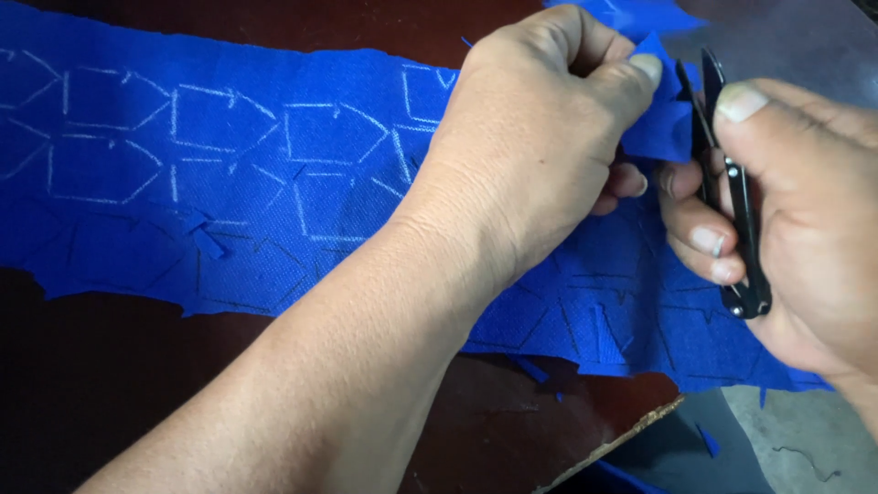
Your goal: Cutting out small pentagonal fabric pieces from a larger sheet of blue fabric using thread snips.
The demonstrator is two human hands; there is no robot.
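Near the table's (110, 384) far right edge, left hand (540, 137) pinches a limp, light blue fabric (229, 183) flap between closed thumb and fingers, right hand (805, 229) closed round black thread snips (732, 192); soft weave likely frays, best gripped just beside the cut.

Left hand (540, 137) and right hand (805, 220), fingers pinched.

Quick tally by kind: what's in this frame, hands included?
Hands: 2, left hand pinching a small blue fabric piece, right hand gripping the cutter
Black metal thread snips: 1
Large blue woven cloth with white chalk outlines: 1
Small blue fabric piece held up: 1
Dark brown table: 1
Total: 6, loose blue scraps not counted
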